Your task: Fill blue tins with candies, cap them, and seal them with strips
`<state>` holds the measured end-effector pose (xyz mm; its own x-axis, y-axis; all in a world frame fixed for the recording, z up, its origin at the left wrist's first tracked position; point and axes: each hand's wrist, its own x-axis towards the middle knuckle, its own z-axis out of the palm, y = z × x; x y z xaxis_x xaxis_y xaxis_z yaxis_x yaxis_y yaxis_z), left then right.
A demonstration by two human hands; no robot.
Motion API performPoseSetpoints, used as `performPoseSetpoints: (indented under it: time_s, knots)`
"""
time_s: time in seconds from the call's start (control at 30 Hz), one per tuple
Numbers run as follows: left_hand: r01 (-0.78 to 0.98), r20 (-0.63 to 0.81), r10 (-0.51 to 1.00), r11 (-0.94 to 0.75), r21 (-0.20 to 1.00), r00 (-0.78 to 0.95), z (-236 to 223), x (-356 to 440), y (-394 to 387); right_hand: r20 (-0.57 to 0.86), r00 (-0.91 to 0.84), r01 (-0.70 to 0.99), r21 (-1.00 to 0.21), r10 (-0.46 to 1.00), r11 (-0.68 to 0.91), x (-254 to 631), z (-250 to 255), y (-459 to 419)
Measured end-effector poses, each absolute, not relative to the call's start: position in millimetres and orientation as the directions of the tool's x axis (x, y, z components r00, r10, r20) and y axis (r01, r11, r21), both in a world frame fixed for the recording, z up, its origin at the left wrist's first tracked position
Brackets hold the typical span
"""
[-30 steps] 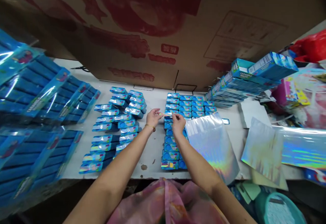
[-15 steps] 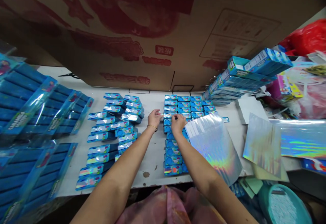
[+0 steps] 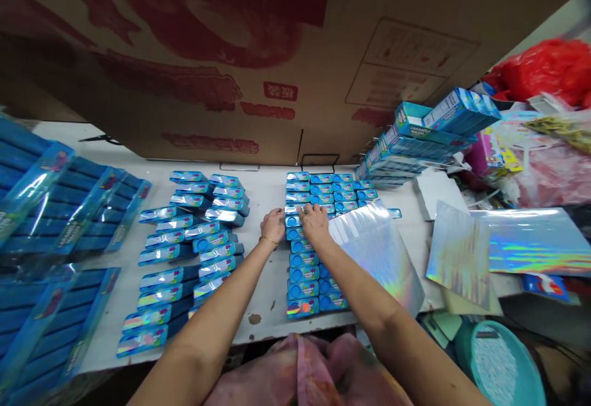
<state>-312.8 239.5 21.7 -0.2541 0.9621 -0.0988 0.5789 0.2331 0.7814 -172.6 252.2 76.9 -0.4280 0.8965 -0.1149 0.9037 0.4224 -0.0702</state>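
Observation:
Small blue boxes (image 3: 303,274) stand packed in rows at the middle of the table, their shiny ends facing up. My right hand (image 3: 316,224) lies over the left column, fingertips down on the top of one box, fingers out and holding nothing. Beside that column, my left hand (image 3: 273,226) has its fingertips at the same box's left edge, fingers loosely bent and apart. A silver holographic sticker sheet (image 3: 369,243) with pale strips at its upper left lies right of my right hand, partly over the boxes.
More blue boxes (image 3: 161,277) stand in loose columns on the left, next to film-covered packs (image 3: 87,203). A big carton (image 3: 221,98) walls off the back. Box stacks (image 3: 415,141), a silver sheet (image 3: 459,252) and a teal bucket (image 3: 530,357) are on the right. Scissors (image 3: 101,139) lie at back left.
One second ago both hands stretched a small, thin strip between them over the boxes. Now my right fingers press on a box top, and the strip no longer shows. The view has shifted.

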Motion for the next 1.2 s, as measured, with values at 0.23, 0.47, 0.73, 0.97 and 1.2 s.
performPoseSetpoints:
  time_s: [0.23,0.47,0.73,0.97,1.2]
  knots:
    - [0.756,0.099,0.994,-0.029,0.654,-0.047,61.7,-265.9,214.6,0.114,-0.143,0.932,-0.319,0.983,0.173,-67.9,87.8,263.9]
    - [0.862,-0.008,0.998,-0.045,0.505,0.057,63.3,-196.5,212.5,-0.034,-0.420,0.899,-0.153,0.907,0.411,-31.9,75.7,264.6]
    - [0.874,0.002,1.000,0.008,0.485,-0.010,52.0,-187.8,210.9,-0.057,-0.622,0.780,-0.125,0.781,0.613,-10.5,57.1,259.4]
    - [0.845,0.007,0.999,0.036,0.533,-0.046,51.1,-185.4,210.5,0.051,-0.595,0.767,-0.262,0.802,0.586,2.7,98.1,236.6]
    - [0.548,0.002,0.985,0.093,0.832,-0.171,58.0,-191.4,210.5,0.003,-0.250,0.662,-0.729,0.968,0.173,-20.0,183.1,218.1]
